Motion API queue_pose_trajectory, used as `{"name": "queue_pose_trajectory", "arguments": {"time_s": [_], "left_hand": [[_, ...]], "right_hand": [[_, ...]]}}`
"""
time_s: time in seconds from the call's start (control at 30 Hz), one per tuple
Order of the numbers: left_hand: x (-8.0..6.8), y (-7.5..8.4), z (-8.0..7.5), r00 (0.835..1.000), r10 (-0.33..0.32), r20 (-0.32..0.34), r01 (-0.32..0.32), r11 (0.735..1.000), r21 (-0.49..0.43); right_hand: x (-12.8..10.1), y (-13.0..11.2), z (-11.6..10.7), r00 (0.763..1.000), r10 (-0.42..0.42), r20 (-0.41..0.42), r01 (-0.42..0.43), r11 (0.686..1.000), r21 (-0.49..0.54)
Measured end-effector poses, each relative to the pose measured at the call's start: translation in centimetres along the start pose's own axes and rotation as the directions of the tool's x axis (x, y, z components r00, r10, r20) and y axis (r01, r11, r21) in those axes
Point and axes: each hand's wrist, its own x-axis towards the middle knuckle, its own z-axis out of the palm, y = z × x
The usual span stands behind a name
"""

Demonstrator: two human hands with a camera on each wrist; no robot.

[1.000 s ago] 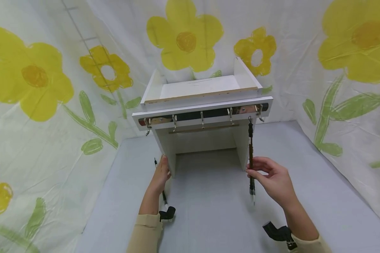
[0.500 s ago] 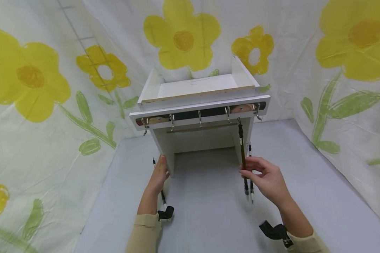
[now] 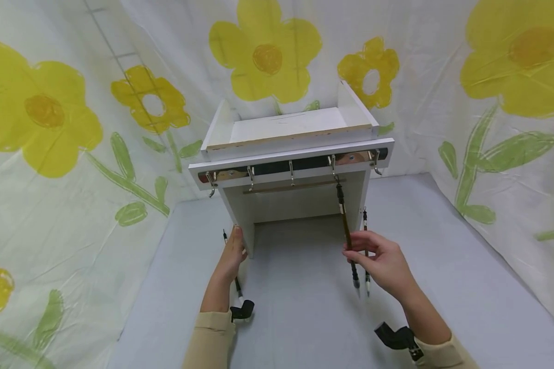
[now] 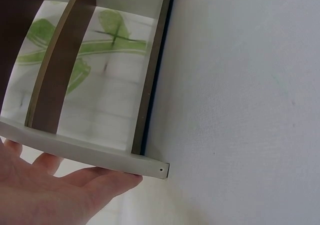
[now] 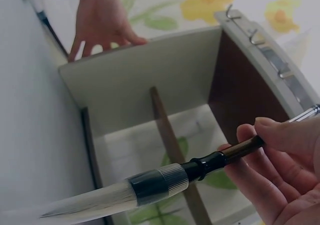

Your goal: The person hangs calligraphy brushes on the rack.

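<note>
My right hand (image 3: 379, 259) pinches the brown handle of a calligraphy brush (image 3: 344, 218) between thumb and fingers. The brush tilts, its pale bristles down and its top loop at a metal hook (image 3: 333, 163), second from the right on a white rack (image 3: 291, 156). Whether the loop is over the hook cannot be told. In the right wrist view the bristle tip (image 5: 95, 205) points left. My left hand (image 3: 231, 256) rests with extended fingers against the outside of the rack's left side panel (image 4: 90, 152), seen close in the left wrist view.
Another brush (image 3: 366, 251) lies on the grey table (image 3: 300, 307) behind my right hand. A further brush (image 3: 238, 289) lies left of the rack, partly behind my left wrist. Several hooks line the front rail. A flower-printed cloth (image 3: 166, 31) hangs behind.
My right hand has moved the brush leftward, from near the rightmost hook to the second from the right. The brush behind it has come into view. My left hand stays at the panel.
</note>
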Motion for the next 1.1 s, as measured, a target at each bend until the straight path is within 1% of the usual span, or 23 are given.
{"name": "queue_pose_trajectory", "arguments": {"time_s": [0.23,0.33,0.5,0.73,0.9,1.0,1.1], "left_hand": [[1.2,-2.4,-0.2,0.999,0.004,-0.034,-0.004,1.000,0.015],[1.5,-2.9,-0.2,0.999,0.019,-0.045,-0.018,1.000,0.025],[1.6,-3.2,-0.3,0.998,0.040,-0.055,-0.038,0.999,0.034],[1.4,-3.2,-0.3,0.998,0.023,-0.062,-0.021,0.999,0.038],[1.3,-3.2,-0.1,0.997,0.023,-0.068,-0.019,0.999,0.046],[1.4,-3.2,-0.1,0.997,0.024,-0.072,-0.021,0.999,0.043],[1.5,-3.2,-0.2,0.997,0.028,-0.071,-0.025,0.999,0.045]], "right_hand": [[0.2,0.0,0.1,1.000,0.016,0.012,-0.016,1.000,-0.005],[0.4,0.0,0.1,1.000,0.025,0.015,-0.024,1.000,-0.019],[0.4,0.0,0.1,0.999,0.036,0.020,-0.035,0.999,-0.035],[0.5,-0.1,0.1,0.999,0.036,0.032,-0.036,0.999,-0.006],[0.6,-0.1,0.2,0.998,0.060,0.032,-0.059,0.998,-0.016],[0.5,-0.2,0.3,0.998,0.048,0.033,-0.048,0.999,-0.019],[0.4,-0.3,0.3,0.999,0.009,0.042,-0.009,1.000,-0.012]]}}
